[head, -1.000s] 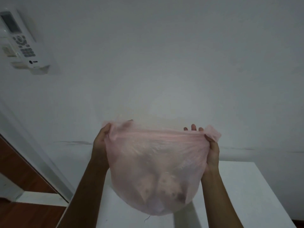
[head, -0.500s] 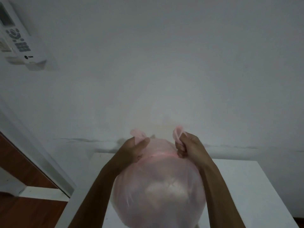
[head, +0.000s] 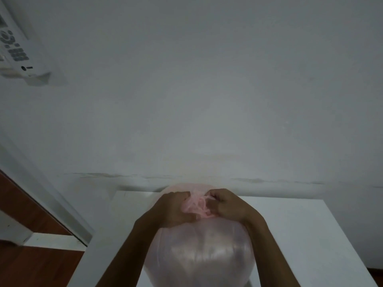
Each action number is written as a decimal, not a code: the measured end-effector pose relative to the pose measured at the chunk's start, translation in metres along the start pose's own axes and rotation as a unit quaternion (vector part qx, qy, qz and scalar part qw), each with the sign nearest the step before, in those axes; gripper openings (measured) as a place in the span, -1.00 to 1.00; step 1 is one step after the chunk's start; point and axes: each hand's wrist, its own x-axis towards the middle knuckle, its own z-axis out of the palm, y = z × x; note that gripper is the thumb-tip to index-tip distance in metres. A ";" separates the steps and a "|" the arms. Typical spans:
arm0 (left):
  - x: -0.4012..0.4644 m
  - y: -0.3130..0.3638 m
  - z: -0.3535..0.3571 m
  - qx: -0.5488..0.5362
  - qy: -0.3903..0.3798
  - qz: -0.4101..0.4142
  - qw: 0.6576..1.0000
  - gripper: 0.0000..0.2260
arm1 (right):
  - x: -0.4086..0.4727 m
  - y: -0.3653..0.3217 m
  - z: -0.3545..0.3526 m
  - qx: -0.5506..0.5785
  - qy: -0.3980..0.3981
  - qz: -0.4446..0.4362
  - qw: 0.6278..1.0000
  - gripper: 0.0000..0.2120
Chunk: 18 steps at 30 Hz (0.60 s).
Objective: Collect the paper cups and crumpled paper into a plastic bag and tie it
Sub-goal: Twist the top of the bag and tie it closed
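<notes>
Nearest, a swollen pink plastic bag [head: 199, 253] bulges between two bare forearms, over the white table [head: 300, 228]; whether it rests on the tabletop cannot be told. At its top the left hand [head: 172, 210] and right hand [head: 230, 206] sit close together, fingers curled tight, each pinching the gathered, twisted mouth of the bag [head: 196, 205]. Its contents are blurred behind the film. Beyond stands a pale wall [head: 207, 100], with a white remote control [head: 18, 48] mounted upper left.

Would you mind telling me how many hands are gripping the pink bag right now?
2. The left hand and the right hand both pinch the gathered top of the pink plastic bag, either side of its twisted neck.
</notes>
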 end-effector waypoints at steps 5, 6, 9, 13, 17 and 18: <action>0.007 -0.004 0.009 0.026 0.004 -0.024 0.999 -0.37 | 0.001 0.010 0.009 -0.083 0.045 -0.019 0.995 -0.69; 0.006 -0.005 0.012 0.026 0.007 -0.024 0.999 -0.38 | 0.000 0.012 0.011 -0.098 0.056 -0.031 0.993 -0.68; 0.004 -0.010 0.020 0.028 0.029 -0.024 0.999 -0.42 | -0.002 0.017 0.019 -0.132 0.086 -0.071 0.985 -0.85; 0.002 -0.014 0.032 0.005 0.056 -0.010 0.998 -0.45 | 0.000 0.024 0.029 -0.168 0.135 -0.098 0.971 -0.75; 0.000 -0.014 0.038 0.022 0.073 -0.003 0.997 -0.53 | 0.001 0.034 0.036 -0.196 0.159 -0.110 0.961 -0.71; 0.000 -0.015 0.041 0.014 0.081 0.006 0.997 -0.55 | 0.001 0.036 0.038 -0.202 0.164 -0.112 0.959 -0.70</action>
